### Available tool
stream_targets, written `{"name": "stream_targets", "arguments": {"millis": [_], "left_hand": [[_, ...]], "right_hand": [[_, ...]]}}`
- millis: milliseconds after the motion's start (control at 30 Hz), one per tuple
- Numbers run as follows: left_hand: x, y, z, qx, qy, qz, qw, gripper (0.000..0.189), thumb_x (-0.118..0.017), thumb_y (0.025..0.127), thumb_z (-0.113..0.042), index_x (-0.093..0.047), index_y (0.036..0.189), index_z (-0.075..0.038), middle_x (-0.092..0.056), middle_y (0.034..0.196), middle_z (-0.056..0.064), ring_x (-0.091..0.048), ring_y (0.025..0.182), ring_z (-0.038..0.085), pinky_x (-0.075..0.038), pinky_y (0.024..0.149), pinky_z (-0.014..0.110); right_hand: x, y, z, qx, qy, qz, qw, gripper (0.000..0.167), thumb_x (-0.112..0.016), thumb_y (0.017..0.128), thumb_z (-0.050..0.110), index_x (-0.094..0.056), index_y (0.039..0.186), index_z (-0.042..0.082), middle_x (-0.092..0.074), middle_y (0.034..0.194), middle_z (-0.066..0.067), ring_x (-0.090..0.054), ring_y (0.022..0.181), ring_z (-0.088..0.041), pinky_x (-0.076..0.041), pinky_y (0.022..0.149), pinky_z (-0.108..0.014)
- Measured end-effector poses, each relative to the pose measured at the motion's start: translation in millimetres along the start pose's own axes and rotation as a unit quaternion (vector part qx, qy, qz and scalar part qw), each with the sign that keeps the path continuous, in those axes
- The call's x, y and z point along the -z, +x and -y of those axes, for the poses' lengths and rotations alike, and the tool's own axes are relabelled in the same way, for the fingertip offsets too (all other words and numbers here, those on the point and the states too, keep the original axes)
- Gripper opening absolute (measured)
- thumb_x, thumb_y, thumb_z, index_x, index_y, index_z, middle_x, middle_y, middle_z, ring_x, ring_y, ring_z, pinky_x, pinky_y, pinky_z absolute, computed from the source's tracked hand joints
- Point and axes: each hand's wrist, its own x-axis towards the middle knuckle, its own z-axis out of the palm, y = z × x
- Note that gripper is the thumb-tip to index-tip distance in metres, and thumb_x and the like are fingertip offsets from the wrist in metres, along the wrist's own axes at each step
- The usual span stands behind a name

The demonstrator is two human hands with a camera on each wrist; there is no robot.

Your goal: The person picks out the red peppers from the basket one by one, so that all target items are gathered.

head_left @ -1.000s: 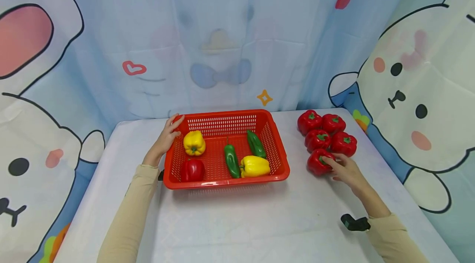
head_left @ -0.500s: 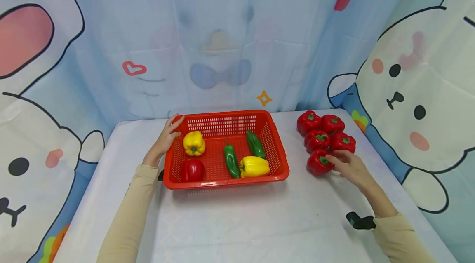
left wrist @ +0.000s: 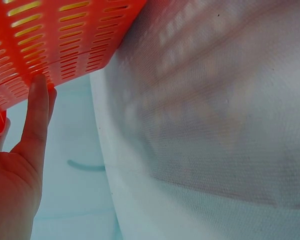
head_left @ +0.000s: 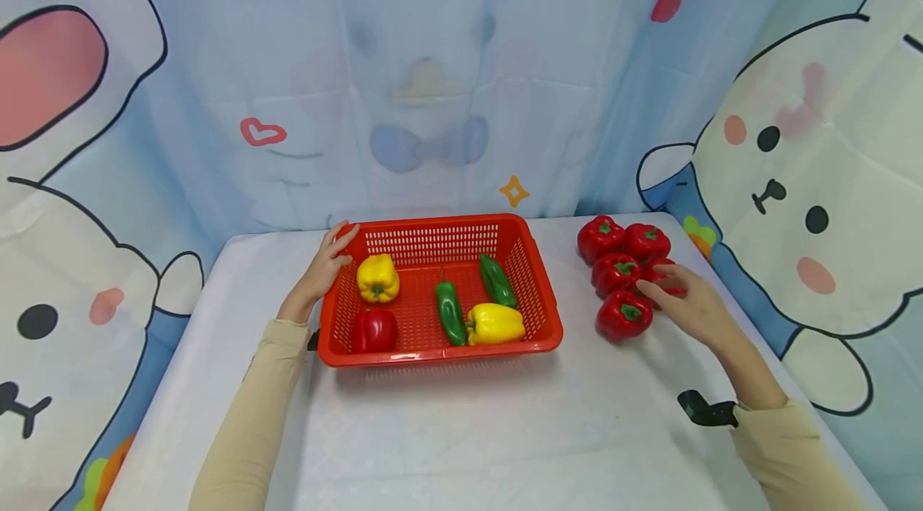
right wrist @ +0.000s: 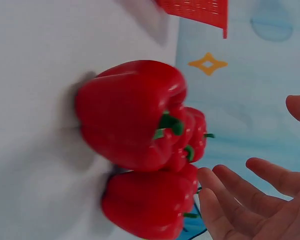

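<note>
My left hand (head_left: 320,271) holds the left end of a red plastic basket (head_left: 438,355); the left wrist view has its fingers (left wrist: 37,112) against the slotted outer wall. A red bell pepper (head_left: 374,331), two yellow bell peppers (head_left: 377,279) and two green chili peppers (head_left: 450,312) lie inside. At the right, my right hand (head_left: 688,307) is over a group of red bell peppers, partly covering one behind it. Nearest it in front is a red bell pepper (head_left: 623,315). In the right wrist view, its spread fingers (right wrist: 250,195) hold nothing and the peppers (right wrist: 130,115) sit apart from the palm.
A white-covered table (head_left: 461,431) carries everything. Behind it hangs a light blue curtain (head_left: 433,78) with cartoon prints. More red bell peppers (head_left: 602,237) stand close together near the table's far right edge. A black wrist camera (head_left: 707,409) is strapped to the right wrist.
My right hand has let go of the front red bell pepper and moved up and slightly right, over the peppers behind. The pepper stays in the group; my left hand and the basket have not moved.
</note>
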Motion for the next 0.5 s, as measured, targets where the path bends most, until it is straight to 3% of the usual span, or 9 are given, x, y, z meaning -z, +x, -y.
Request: {"name": "stream_targets", "arguments": {"millis": [233, 500], "left_hand": [[-0.1, -0.1, 0.6, -0.003, -0.003, 0.000, 1.0000, 0.062, -0.040, 0.094, 0.001, -0.027, 0.154, -0.001, -0.003, 0.163, 0.018, -0.004, 0.147, 0.040, -0.011, 0.115, 0.059], [-0.2, 2.1, 2.4, 0.000, -0.005, 0.001, 1.0000, 0.060, -0.039, 0.095, 0.000, -0.028, 0.154, 0.000, -0.003, 0.163, 0.017, -0.004, 0.147, 0.039, -0.012, 0.115, 0.059]], "right_hand": [[1, 6.1, 27, 0.027, 0.022, 0.002, 0.9994, 0.075, -0.056, 0.096, 0.047, -0.036, 0.147, -0.004, -0.042, 0.139, -0.033, -0.043, 0.122, -0.050, -0.056, 0.077, -0.052], [-16, 13.3, 64, 0.039, 0.060, 0.007, 0.9974, 0.072, -0.061, 0.094, 0.046, -0.039, 0.148, 0.002, -0.049, 0.134, -0.028, -0.049, 0.118, -0.045, -0.054, 0.081, -0.055]]}}
